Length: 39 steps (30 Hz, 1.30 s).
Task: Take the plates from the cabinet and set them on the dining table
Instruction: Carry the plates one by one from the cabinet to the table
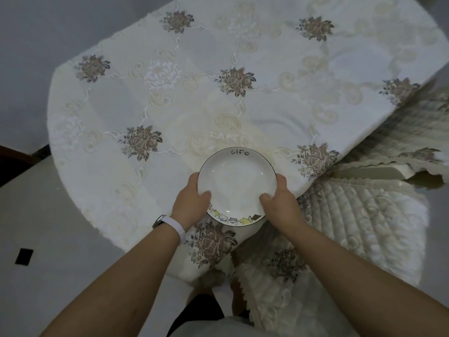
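A white deep plate (237, 181) with a dark rim, the word "Life" at its far edge and small cartoon figures along its near edge sits over the near edge of the dining table (194, 98). My left hand (190, 201) grips its left rim, thumb on top. My right hand (279, 203) grips its right rim the same way. I cannot tell whether the plate rests on the cloth or hovers just above it. The table wears a cream embroidered cloth with brown flower motifs. No cabinet is in view.
A chair (352, 220) with a quilted cream cover stands at the table's right corner, close to my right arm. Grey tiled floor (60, 227) lies to the left, with a small black inset tile (23, 256). A white wristband (176, 226) is on my left wrist.
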Motion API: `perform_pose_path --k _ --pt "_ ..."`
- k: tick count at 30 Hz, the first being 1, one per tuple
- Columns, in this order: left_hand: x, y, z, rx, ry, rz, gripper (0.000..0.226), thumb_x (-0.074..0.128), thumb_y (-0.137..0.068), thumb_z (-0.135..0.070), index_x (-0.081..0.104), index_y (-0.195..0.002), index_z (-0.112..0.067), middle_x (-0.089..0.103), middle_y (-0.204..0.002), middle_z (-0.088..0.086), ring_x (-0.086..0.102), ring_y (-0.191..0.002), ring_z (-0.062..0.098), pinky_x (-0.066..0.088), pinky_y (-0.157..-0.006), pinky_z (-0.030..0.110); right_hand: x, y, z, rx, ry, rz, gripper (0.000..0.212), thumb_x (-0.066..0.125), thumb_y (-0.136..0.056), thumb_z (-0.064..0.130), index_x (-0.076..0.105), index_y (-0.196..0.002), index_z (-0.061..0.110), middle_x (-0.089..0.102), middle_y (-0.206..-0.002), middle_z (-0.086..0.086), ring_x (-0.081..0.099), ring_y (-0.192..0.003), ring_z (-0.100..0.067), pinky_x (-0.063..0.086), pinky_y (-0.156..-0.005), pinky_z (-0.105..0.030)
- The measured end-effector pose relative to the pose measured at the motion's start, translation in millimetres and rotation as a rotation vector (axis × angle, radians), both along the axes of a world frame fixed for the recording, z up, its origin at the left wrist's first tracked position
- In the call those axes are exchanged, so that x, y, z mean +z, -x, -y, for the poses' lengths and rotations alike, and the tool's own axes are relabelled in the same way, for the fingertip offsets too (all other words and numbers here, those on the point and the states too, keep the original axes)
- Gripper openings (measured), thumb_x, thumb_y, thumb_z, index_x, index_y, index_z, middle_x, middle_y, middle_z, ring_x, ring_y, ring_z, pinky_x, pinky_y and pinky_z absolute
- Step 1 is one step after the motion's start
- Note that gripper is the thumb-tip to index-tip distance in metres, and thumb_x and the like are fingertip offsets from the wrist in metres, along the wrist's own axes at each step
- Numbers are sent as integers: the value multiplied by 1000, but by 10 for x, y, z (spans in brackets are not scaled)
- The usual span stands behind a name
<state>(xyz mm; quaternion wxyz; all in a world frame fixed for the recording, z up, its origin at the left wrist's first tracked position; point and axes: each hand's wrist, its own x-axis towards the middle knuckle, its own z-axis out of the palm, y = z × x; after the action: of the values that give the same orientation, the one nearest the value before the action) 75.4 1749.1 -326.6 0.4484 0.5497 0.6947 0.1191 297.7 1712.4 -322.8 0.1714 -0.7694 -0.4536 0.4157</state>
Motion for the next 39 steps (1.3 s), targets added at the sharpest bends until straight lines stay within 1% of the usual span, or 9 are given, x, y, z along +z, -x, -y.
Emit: perform_pose_path --k 6,9,11,15,21,25,29,34,39 --pt "102 2 60 17 3 23 50 53 -94 -17 35 -141 -24 58 -99 -9 60 -90 19 45 -67 29 78 -99 23 33 19 -107 53 51 -91 21 31 -140 19 56 -107 -2 53 -90 -24 43 -74 -32" --pt "184 30 73 50 -25 4 55 55 -96 -20 31 -146 -19 56 -91 -7 59 -76 11 46 -61 26 125 -142 62 19 8 -101 48 51 -92 23 34 -137 19 60 -94 3 58 -82 -21 43 -66 -32" --pt "269 67 59 52 -53 -4 55 56 -96 -20 33 -146 -18 55 -98 -2 57 -77 10 43 -59 23 166 -163 100 8 -1 -84 46 51 -92 24 37 -136 19 59 -86 3 58 -76 -18 43 -62 -32" --pt "450 153 21 -19 -178 -28 52 59 -94 -21 40 -142 -17 51 -122 2 55 -105 19 41 -80 28 279 -175 159 12 -41 -26 43 51 -92 26 44 -133 17 57 -96 -1 58 -85 -21 48 -72 -35" --pt "805 145 -31 -297 -409 -61 45 57 -93 -26 50 -136 -14 54 -130 2 51 -119 17 37 -96 28 563 -120 266 143 -180 177 45 47 -95 34 47 -137 19 51 -131 -2 49 -117 -21 44 -90 -35" --pt "1024 113 -25 -610 -639 -79 44 50 -88 -36 61 -124 -12 63 -122 4 57 -112 20 44 -97 33 841 -28 401 226 -310 328 43 48 -96 35 53 -135 18 54 -130 1 51 -114 -20 44 -86 -33" --pt "1195 127 -50 -836 -815 -123 41 53 -89 -34 65 -121 -13 65 -123 6 58 -113 23 44 -98 36 1089 134 569 224 -392 425 53 39 -90 48 59 -128 18 58 -127 0 54 -114 -23 50 -87 -40" --pt "1283 199 -86 -966 -946 -196 40 56 -86 -34 64 -120 -14 63 -125 7 57 -114 28 44 -97 43 1358 350 825 169 -382 546 50 42 -89 49 61 -125 19 60 -128 -3 55 -115 -25 48 -92 -38" --pt "1272 247 10 -1074 -1001 -123 40 53 -86 -35 64 -119 -16 63 -125 6 57 -114 28 42 -97 45 1525 547 1214 95 -331 666 45 47 -90 46 63 -121 16 62 -124 -6 56 -112 -27 48 -88 -39"
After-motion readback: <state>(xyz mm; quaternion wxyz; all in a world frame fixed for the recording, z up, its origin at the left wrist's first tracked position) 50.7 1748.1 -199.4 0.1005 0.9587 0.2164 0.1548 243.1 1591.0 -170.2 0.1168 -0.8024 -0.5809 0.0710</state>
